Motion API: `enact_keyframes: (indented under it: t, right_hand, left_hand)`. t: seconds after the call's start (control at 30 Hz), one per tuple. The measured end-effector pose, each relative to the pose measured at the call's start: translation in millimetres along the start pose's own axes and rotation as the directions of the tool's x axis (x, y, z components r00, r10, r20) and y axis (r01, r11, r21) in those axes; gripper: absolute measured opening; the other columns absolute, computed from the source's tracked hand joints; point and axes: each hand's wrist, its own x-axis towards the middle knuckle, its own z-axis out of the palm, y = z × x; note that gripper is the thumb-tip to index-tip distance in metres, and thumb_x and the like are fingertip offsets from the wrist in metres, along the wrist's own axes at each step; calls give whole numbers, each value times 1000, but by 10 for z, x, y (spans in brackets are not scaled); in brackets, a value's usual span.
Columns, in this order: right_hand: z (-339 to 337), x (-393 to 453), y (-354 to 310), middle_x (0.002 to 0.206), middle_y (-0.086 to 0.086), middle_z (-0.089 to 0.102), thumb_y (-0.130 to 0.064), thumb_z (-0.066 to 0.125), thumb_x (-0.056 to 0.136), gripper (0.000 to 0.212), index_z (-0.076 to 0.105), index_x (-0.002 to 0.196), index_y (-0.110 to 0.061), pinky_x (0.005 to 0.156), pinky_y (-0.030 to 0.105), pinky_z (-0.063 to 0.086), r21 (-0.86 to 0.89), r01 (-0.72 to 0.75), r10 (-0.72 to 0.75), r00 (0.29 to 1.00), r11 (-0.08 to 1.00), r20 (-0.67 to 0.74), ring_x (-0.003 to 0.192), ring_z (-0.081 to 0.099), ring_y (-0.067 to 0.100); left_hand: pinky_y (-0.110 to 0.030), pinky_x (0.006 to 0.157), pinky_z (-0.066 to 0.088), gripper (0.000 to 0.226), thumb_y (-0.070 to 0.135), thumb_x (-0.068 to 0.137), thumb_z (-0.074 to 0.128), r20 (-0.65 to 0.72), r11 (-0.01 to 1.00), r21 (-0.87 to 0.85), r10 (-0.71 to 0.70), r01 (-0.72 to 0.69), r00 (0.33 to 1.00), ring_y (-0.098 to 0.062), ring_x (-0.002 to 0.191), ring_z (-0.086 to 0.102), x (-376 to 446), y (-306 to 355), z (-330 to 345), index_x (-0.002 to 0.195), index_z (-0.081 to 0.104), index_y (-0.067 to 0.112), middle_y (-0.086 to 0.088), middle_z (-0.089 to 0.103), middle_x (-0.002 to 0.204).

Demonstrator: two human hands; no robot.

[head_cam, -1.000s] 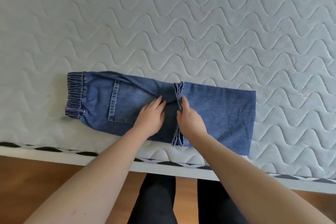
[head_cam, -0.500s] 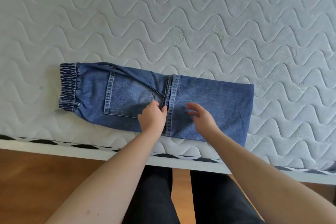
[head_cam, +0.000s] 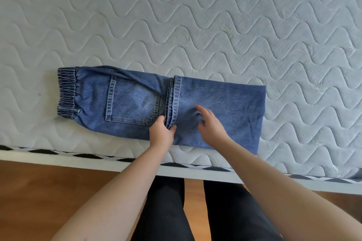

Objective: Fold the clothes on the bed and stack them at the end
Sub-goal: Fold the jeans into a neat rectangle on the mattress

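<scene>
Mattress (head_cam: 215,25) fills most of the view, a pale quilted surface with a wavy stitch, its near edge trimmed in a black-and-white band; below that edge are a wooden floor (head_cam: 49,191) and the person's dark-clad legs. On the mattress close to that near edge lies the one garment in view, a pair of blue jeans (head_cam: 133,101), stretched left to right. Its elastic waistband (head_cam: 67,92) is at the left end and a back pocket (head_cam: 133,101) faces up. The legs are already doubled back, so their hems (head_cam: 175,100) lie across the middle, just right of the pocket, and the fold forms the right end.

Left hand (head_cam: 161,133) sits at the near end of the hems, thumb and fingers pinching the stacked hem layers. Right hand (head_cam: 210,123) is over the folded leg panel just right of the hems, fingers spread and loosely curled, holding nothing; whether the tips touch the cloth I cannot tell.

By my judgement the jeans are about halfway folded: at least one more fold seems needed. No stack and no other clothes show, so stacking looks not yet begun.
</scene>
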Motion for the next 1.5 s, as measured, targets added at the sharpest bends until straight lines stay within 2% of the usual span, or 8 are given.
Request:
enact_keyframes:
  t: [0.17, 0.37, 0.73, 0.97, 1.1, 1.23, 1.37, 1.5]
  right_hand:
    - [21, 192, -137, 157, 1, 30, -6, 42, 96, 61, 28, 153, -20, 114, 40, 28, -321, 165, -195, 979, 933, -64, 142, 27, 22]
    - [88, 549, -390, 164, -1, 15, -15, 40, 99, 60, 20, 156, -16, 121, 37, 8, -593, 358, -428, 903, 721, 24, 151, 10, 20]
    - [273, 871, -498, 161, -3, -26, -40, 18, 106, 64, -19, 154, -21, 123, 41, -3, -784, 222, -187, 973, 580, 137, 150, -16, 19]
    - [351, 881, -581, 161, -1, -27, -70, 35, 92, 97, -16, 155, -18, 122, 45, -3, -793, 165, -102, 986, 587, 130, 150, -17, 22]
    - [465, 883, -612, 159, 8, -30, -70, 35, 91, 102, -24, 151, -13, 122, 51, 1, -855, 113, -77, 993, 506, 86, 150, -16, 28]
    - [559, 913, -676, 156, 15, -33, -67, 34, 93, 103, -27, 148, -6, 120, 56, 8, -898, 67, -26, 998, 434, 62, 149, -15, 34]
    - [623, 909, -720, 155, 18, -34, -66, 34, 94, 103, -30, 145, -4, 119, 57, 11, -917, 33, 7, 999, 398, 39, 149, -15, 36]
    - [637, 913, -720, 155, 19, -34, -65, 36, 94, 104, -29, 146, -3, 119, 58, 12, -924, 20, 3, 1000, 381, 23, 149, -13, 37]
  left_hand:
    - [-33, 88, 48, 36, 16, 87, 73, 21, 998, -13, -62, 62, 998, -30, 106, 63, 53, -88, 2, 119, 61, 7, -10, 69, 112]
    - [-28, 92, 46, 42, 12, 89, 69, 10, 995, -88, 52, -51, 999, -23, 110, 63, 45, -154, 8, 130, 58, 10, -6, 69, 117]
    - [-31, 57, 34, 36, 42, 85, 72, -84, 998, 57, 3, 2, 996, -20, 70, 53, 103, -379, -107, 84, 49, 14, 3, 53, 73]
    - [-40, 68, 51, 11, 20, 95, 62, -294, 941, 82, 337, -328, 895, -20, 76, 57, 395, -567, -786, 93, 62, 9, -1, 61, 82]
    - [-46, 80, 48, 11, 14, 92, 61, -462, 926, 243, 372, -288, 805, -33, 92, 57, 793, -827, -1423, 101, 63, 7, -12, 62, 100]
    - [-46, 92, 42, 30, 14, 87, 60, -619, 951, 263, 296, -163, 727, -38, 109, 54, 1168, -1119, -1994, 115, 58, 4, -19, 59, 118]
    - [-46, 107, 38, 63, 28, 93, 59, -496, 996, 23, -59, 81, 866, -36, 130, 47, 1473, -1273, -2253, 148, 34, 9, -17, 48, 144]
    - [-34, 87, 47, 46, 33, 95, 60, -328, 980, -150, -173, 130, 929, -36, 109, 62, 1627, -1295, -2269, 130, 53, 4, -16, 65, 121]
